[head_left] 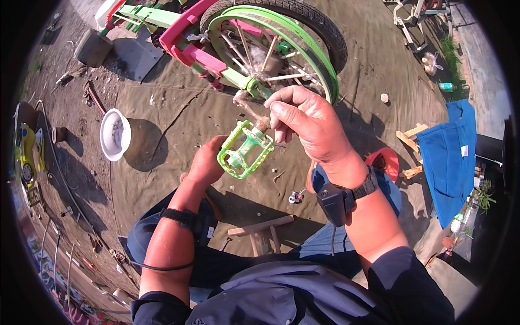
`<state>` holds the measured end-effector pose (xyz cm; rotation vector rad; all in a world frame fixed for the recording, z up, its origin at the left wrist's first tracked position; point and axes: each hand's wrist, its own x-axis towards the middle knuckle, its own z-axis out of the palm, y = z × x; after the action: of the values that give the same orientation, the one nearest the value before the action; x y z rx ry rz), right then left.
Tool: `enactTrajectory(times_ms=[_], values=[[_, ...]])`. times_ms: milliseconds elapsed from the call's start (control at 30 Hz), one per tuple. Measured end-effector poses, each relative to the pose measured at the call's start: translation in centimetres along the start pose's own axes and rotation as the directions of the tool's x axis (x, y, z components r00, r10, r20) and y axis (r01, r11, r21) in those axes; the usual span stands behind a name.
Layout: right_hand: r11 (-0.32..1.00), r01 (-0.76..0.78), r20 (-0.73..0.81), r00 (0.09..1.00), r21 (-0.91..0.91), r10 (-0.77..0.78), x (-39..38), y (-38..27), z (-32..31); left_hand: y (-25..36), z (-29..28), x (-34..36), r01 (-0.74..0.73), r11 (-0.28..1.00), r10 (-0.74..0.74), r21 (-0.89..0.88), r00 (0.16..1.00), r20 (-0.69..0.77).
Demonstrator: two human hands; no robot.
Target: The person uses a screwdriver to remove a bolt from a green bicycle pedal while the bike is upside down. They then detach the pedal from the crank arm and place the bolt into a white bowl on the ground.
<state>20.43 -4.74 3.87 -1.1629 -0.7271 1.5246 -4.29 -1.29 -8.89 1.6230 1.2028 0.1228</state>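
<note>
A bright green pedal (245, 146) is attached to a rusty crank arm (249, 108) below the green-and-pink bicycle frame (200, 57), beside a spoked wheel with green rim (319, 70). My left hand (207, 161) is at the pedal's left side; its fingertips are hidden behind it. My right hand (306, 122) is just right of the crank, thumb and index finger closed together near the green frame end; what they hold, if anything, is too small to make out.
A white bowl (116, 135) lies at left near a concrete block (91, 50). A red bucket (385, 162), blue cloth seat (449, 157) and bottles (457, 222) are at right. A wooden stool (259, 227) is between my legs. Cables and tools lie along the left.
</note>
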Motion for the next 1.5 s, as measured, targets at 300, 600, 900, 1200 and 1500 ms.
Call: enactTrajectory(times_ms=[300,600,900,1200,1500], values=[[0.997,0.052,0.026,0.998,-0.064,-0.050,1.5,-2.4,1.9,0.9,-1.2,0.0,0.024,0.999,-0.024,0.026,1.000,0.010],[0.999,0.019,-0.058,0.998,-0.050,-0.022,4.7,-0.3,2.5,-0.1,-1.5,0.5,0.142,0.982,-0.140,-0.122,0.990,0.026],[0.999,0.023,-0.067,0.997,-0.042,-0.026,5.7,0.0,2.6,0.8,-2.2,0.5,0.137,0.988,-0.135,-0.068,0.990,0.029],[0.998,0.032,-0.037,0.999,-0.049,-0.034,5.8,-0.7,2.6,1.2,-2.3,0.7,0.141,0.989,-0.139,-0.052,0.990,0.035],[0.990,0.052,0.043,0.998,-0.132,-0.047,6.0,-1.0,3.5,8.0,-5.9,1.8,-0.194,0.977,0.147,-0.089,0.914,-0.378]])
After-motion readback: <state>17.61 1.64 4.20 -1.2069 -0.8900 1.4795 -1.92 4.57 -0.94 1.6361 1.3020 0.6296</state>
